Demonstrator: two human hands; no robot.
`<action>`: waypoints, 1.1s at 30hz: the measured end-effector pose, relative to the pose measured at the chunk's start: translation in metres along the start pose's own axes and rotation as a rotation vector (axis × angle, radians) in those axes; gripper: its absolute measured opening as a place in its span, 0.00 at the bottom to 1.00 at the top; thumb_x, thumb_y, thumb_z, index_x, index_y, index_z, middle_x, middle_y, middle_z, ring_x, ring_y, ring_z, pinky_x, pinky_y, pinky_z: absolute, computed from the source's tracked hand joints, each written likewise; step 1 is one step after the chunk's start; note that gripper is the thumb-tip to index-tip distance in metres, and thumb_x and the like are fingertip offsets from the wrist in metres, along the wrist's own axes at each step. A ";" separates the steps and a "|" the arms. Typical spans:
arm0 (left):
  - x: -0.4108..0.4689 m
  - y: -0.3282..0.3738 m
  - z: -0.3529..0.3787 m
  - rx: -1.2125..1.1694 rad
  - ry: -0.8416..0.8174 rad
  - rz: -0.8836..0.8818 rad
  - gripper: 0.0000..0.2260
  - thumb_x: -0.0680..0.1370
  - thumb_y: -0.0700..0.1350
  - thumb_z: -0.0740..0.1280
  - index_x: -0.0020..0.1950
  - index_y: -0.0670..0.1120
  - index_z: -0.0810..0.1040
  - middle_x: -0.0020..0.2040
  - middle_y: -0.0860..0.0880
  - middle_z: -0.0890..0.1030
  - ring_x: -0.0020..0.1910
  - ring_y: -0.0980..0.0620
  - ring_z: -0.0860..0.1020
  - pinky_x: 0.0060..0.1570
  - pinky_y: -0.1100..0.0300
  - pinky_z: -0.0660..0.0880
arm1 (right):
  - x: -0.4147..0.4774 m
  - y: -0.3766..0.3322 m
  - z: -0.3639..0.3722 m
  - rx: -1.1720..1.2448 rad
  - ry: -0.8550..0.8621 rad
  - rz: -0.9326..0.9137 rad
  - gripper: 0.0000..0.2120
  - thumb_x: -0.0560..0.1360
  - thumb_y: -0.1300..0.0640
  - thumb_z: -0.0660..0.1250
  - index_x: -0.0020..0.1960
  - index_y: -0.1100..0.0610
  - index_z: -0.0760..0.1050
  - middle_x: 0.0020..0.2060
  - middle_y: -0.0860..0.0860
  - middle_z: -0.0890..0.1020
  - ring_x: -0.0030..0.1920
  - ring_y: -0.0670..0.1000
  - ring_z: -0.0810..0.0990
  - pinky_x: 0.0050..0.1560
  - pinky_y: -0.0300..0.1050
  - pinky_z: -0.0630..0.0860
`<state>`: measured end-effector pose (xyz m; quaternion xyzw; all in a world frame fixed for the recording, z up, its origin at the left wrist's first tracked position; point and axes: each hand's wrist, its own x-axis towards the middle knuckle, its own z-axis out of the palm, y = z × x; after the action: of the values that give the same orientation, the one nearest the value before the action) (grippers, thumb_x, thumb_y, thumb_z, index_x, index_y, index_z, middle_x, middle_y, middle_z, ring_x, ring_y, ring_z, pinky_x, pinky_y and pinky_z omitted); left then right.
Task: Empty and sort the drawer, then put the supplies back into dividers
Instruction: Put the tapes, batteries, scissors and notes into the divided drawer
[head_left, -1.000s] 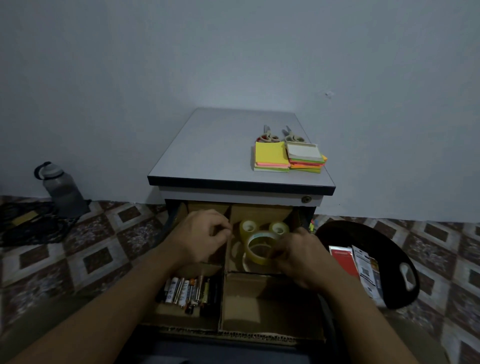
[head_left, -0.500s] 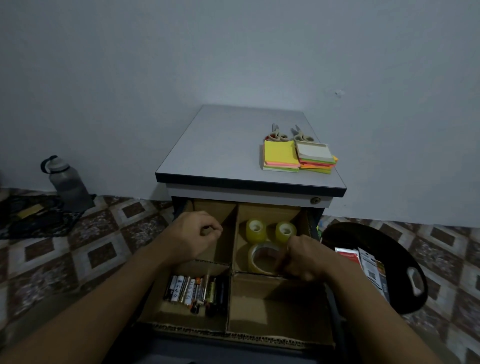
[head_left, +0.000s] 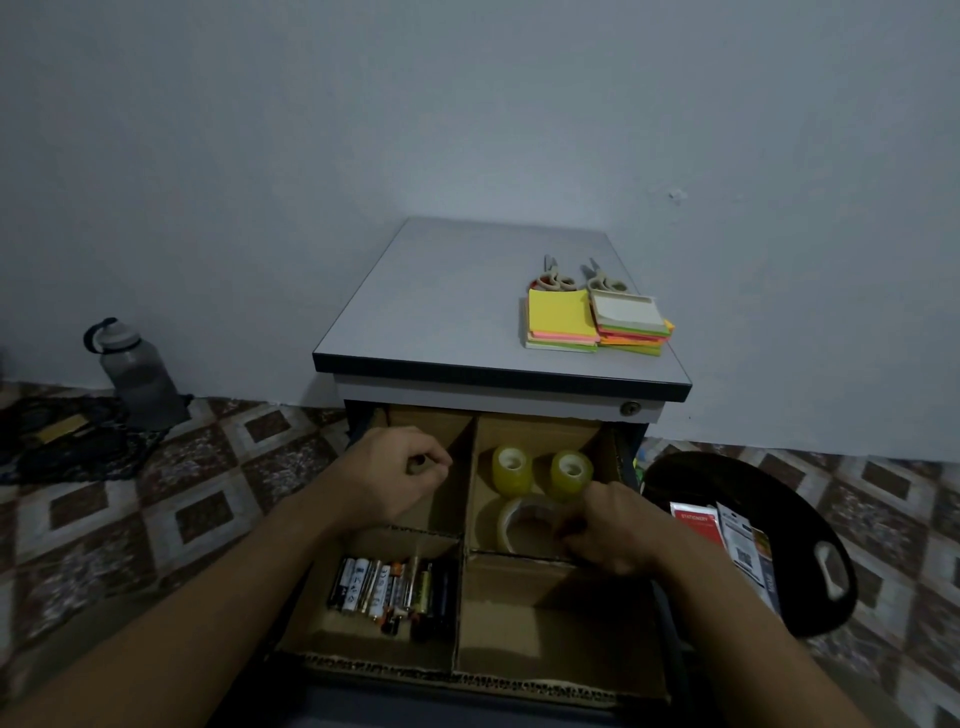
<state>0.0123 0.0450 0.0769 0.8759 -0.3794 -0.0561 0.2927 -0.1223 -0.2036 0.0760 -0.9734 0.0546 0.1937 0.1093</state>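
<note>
The open drawer holds a cardboard divider (head_left: 461, 582) that makes four compartments. Several batteries (head_left: 395, 587) lie in the near left one. In the far right one stand two small yellow tape rolls (head_left: 511, 467) (head_left: 570, 470), with a large clear tape roll (head_left: 514, 525) in front of them. My right hand (head_left: 613, 525) grips the right side of that large roll, fingers curled. Over the far left compartment my left hand (head_left: 400, 470) is a closed fist with nothing seen in it. The near right compartment is bare.
On the cabinet top (head_left: 441, 312) sit two stacks of coloured sticky notes (head_left: 561, 319) (head_left: 631, 322) and two pairs of scissors (head_left: 556, 278) (head_left: 602, 278). A grey bottle (head_left: 137, 374) stands on the tiled floor at left. A black tray (head_left: 831, 571) with packets (head_left: 743, 540) lies at right.
My right hand has brought the large tape roll down from in front of the small rolls to the front of the far right compartment. My left hand has stayed a fist.
</note>
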 end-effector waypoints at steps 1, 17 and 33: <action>0.000 0.001 -0.001 -0.001 -0.001 -0.002 0.07 0.80 0.50 0.67 0.56 0.54 0.83 0.52 0.58 0.80 0.52 0.61 0.77 0.55 0.53 0.78 | 0.001 0.001 0.001 0.004 0.002 0.011 0.13 0.79 0.52 0.64 0.62 0.47 0.79 0.55 0.49 0.81 0.55 0.49 0.80 0.57 0.47 0.77; 0.001 0.046 -0.028 -0.050 -0.077 -0.021 0.11 0.80 0.51 0.67 0.62 0.55 0.79 0.55 0.59 0.80 0.53 0.62 0.77 0.56 0.61 0.77 | -0.023 -0.011 -0.024 0.184 0.235 -0.054 0.09 0.81 0.52 0.62 0.59 0.49 0.77 0.49 0.43 0.78 0.45 0.41 0.77 0.45 0.34 0.73; 0.179 0.112 -0.104 0.035 0.083 0.116 0.12 0.78 0.52 0.69 0.59 0.50 0.82 0.54 0.55 0.82 0.51 0.56 0.80 0.51 0.60 0.75 | 0.020 0.054 -0.209 0.199 0.741 0.034 0.08 0.77 0.56 0.67 0.52 0.53 0.84 0.47 0.49 0.85 0.48 0.50 0.82 0.48 0.43 0.77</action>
<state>0.1011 -0.0916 0.2470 0.8589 -0.4182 0.0041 0.2957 -0.0360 -0.3059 0.2466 -0.9611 0.1251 -0.1757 0.1727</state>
